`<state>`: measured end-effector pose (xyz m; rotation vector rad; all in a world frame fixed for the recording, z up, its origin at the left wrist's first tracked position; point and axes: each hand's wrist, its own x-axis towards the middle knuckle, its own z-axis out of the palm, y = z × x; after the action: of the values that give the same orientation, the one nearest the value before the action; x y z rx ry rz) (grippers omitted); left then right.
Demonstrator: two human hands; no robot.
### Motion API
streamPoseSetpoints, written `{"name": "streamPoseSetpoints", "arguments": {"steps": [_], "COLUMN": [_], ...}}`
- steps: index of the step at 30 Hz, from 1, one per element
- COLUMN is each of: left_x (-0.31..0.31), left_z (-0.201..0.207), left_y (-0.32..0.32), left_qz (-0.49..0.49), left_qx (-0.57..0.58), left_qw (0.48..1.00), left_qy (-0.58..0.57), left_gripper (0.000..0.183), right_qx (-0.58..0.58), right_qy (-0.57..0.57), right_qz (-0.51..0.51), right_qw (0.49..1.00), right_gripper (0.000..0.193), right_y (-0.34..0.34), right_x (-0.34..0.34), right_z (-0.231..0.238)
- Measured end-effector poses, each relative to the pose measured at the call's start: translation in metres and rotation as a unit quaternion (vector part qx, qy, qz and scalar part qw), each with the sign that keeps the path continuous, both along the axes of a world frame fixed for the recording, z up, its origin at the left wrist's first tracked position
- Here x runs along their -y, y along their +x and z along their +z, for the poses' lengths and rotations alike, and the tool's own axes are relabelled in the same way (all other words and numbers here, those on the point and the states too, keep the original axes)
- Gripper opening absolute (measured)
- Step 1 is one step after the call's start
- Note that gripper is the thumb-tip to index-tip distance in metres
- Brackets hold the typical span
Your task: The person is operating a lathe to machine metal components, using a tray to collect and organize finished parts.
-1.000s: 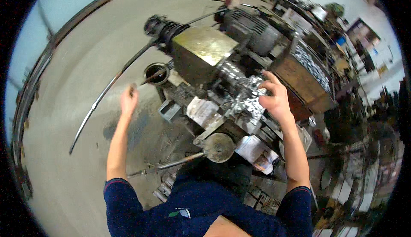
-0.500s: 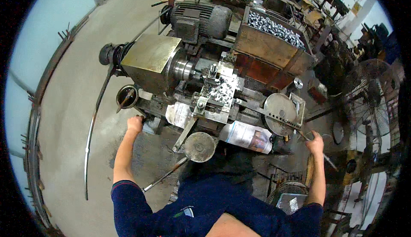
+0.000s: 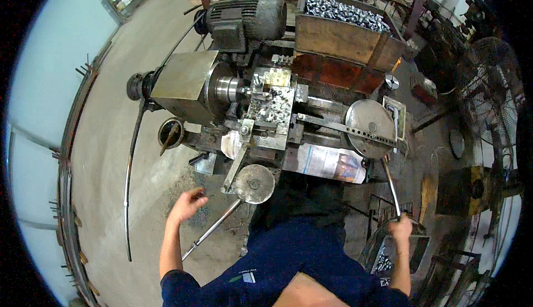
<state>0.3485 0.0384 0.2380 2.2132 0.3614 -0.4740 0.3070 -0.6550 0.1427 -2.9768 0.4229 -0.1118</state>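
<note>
In front of me stands a small lathe with a round chuck point(image 3: 226, 90) and a chip-covered cross slide point(image 3: 270, 107). My right hand point(image 3: 401, 228) is closed round the end of a steel lever point(image 3: 392, 185), which runs up to the large round disc point(image 3: 371, 128) at the lathe's right. Loosely curled, with its fingers apart, my left hand point(image 3: 189, 204) hangs in the air with nothing visible in it. It is between a black handle point(image 3: 198, 159) and a second lever point(image 3: 214, 227), touching neither. That second lever joins the smaller disc point(image 3: 255, 184).
Behind the lathe are an electric motor point(image 3: 247, 21) and a metal bin point(image 3: 338, 40) heaped with small shiny metal parts. A pot point(image 3: 170, 133) with a brush-like stick stands at left. Printed paper point(image 3: 326, 162) covers the front. A box of metal parts point(image 3: 383, 262) sits under my right arm.
My left hand has come away from the black handle and moved toward me. My right hand has swung the steel lever toward me, from slanting right to pointing down. The view has shifted slightly.
</note>
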Motion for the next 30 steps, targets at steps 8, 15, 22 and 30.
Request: {"name": "streamPoseSetpoints", "arguments": {"steps": [8,15,22,30], "left_x": [0.077,0.072,0.032,-0.114], "left_z": [0.021,-0.009,-0.002,-0.124], "left_y": [-0.012,-0.011,-0.005,0.092], "left_qz": [-0.171,-0.159,-0.192,-0.030], "left_qx": [-0.053,-0.074,-0.113,0.062], "left_qw": [0.983,0.984,0.968,0.965], "left_qy": [0.040,0.035,-0.115,0.252], "left_gripper": [0.033,0.028,0.043,0.037], "right_qx": [-0.081,-0.108,-0.159,-0.079], "right_qy": [0.172,0.148,-0.078,-0.176], "right_qz": [-0.114,-0.098,-0.124,-0.188], "right_qw": [0.975,0.978,0.976,0.963], "right_gripper": [0.029,0.028,0.035,0.069], "right_y": [-0.005,0.003,0.053,0.191], "right_x": [-0.094,-0.099,0.034,0.049], "right_z": [0.044,0.061,0.026,0.043]}}
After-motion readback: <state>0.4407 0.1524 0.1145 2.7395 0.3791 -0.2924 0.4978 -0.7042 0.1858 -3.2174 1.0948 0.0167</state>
